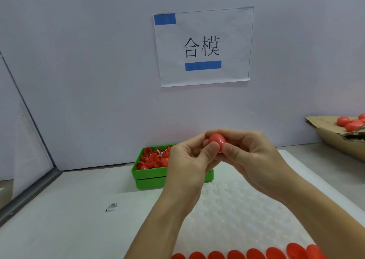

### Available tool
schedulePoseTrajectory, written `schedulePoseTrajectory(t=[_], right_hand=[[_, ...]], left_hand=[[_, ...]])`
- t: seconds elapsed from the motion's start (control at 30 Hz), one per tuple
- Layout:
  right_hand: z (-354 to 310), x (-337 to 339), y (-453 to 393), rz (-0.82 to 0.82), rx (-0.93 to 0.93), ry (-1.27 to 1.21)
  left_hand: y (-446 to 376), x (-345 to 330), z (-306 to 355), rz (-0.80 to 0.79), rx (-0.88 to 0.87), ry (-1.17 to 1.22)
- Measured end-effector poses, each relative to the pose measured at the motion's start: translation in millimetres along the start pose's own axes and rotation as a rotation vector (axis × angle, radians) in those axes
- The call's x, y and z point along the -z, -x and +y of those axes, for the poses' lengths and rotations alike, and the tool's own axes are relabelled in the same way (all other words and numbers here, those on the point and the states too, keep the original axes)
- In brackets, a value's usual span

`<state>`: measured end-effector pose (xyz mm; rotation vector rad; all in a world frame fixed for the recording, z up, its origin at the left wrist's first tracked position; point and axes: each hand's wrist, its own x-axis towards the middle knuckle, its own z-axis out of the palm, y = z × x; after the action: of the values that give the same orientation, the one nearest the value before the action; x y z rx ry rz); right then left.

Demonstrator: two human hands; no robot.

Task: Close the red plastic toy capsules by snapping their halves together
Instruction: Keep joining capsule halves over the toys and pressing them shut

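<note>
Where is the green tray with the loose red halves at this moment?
In the head view, the green tray sits on the table against the back wall, just left of centre, behind the left hand, below the paper sign.

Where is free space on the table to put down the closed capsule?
Free: the white mat between the green tray and the row of red capsules at the near edge; also the bare table left of the mat, around a small label. Crowded: the tray and the cardboard box.
</note>
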<state>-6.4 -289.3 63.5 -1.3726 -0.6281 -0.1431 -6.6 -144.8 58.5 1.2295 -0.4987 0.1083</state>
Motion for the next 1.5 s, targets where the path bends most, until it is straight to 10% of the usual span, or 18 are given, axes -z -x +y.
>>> schedulePoseTrajectory(t=[1.5], right_hand=[[-2, -2, 1, 0.052, 0.348, 0.85]], left_hand=[[1, 2, 9, 0.067, 0.345, 0.218]])
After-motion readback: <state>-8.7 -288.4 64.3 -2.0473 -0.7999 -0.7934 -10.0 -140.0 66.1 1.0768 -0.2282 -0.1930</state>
